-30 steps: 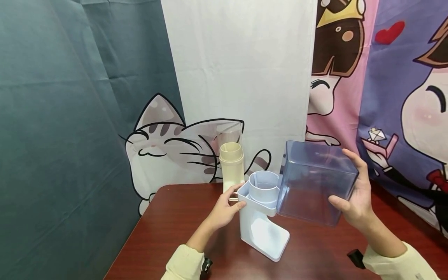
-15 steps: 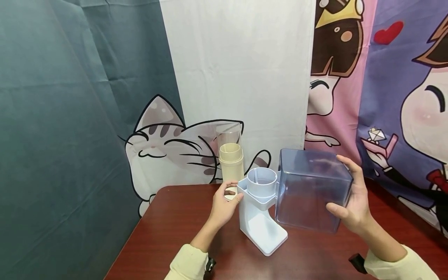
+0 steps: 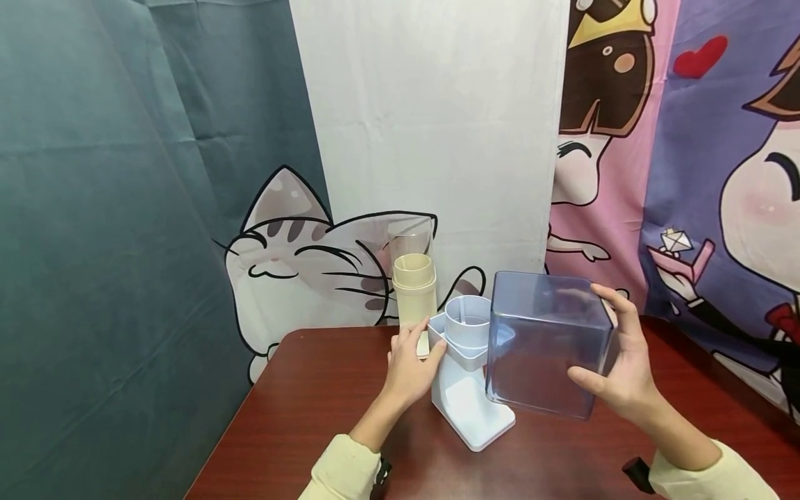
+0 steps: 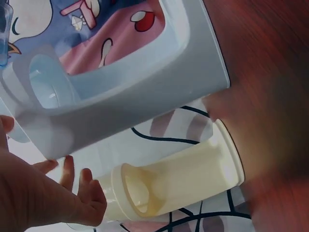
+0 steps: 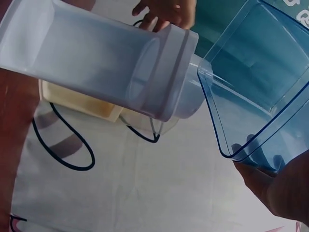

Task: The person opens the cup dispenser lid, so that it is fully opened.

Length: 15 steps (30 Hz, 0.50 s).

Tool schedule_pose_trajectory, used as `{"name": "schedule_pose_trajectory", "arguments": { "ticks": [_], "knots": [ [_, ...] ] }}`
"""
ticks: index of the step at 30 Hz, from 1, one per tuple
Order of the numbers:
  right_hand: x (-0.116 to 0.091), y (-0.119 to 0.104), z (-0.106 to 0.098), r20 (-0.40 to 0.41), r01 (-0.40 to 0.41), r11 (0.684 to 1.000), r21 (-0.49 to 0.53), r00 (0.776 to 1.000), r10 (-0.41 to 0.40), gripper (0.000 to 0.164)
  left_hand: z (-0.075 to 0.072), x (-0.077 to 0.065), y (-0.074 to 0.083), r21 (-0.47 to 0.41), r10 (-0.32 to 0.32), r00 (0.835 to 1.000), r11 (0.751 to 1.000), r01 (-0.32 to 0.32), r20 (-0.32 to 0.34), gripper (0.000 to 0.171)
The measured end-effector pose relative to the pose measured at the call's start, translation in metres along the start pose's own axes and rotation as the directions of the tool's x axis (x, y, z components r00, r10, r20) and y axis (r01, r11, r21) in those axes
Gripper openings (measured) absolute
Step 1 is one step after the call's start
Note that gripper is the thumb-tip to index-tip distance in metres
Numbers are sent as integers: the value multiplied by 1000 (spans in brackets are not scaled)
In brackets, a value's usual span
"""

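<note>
The clear blue box (image 3: 544, 357) has shifted lower and further left.

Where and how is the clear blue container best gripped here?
Probably hold the container by its right end, coming from the person's right, as the right hand does with its thumb on the near wall. The flat walls suit a spread grip, and the white stand crowds the opposite end.

bright, even head view, dimmer, softer wrist views, glints along clear bin (image 3: 544, 354) edges
</note>
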State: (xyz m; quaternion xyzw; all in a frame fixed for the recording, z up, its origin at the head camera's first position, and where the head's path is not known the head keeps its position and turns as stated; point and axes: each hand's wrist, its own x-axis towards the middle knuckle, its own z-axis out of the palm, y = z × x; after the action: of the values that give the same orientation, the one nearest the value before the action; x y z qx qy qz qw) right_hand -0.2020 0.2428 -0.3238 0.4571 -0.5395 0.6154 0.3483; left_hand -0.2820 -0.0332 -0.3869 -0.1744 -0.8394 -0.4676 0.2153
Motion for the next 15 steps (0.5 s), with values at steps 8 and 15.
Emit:
{"name": "schedule_pose_trajectory", "arguments": {
  "ticks": [8, 15],
  "knots": [
    [-9, 0, -2, 3, -51, 994, -97, 999, 52, 102, 15, -3, 14, 103, -106, 989, 990, 96, 103, 115],
    [-9, 1, 1, 49, -74, 996, -40, 996, 76, 103, 22, 6, 18, 40, -132, 987, 991, 128, 88, 124]
  ]
}}
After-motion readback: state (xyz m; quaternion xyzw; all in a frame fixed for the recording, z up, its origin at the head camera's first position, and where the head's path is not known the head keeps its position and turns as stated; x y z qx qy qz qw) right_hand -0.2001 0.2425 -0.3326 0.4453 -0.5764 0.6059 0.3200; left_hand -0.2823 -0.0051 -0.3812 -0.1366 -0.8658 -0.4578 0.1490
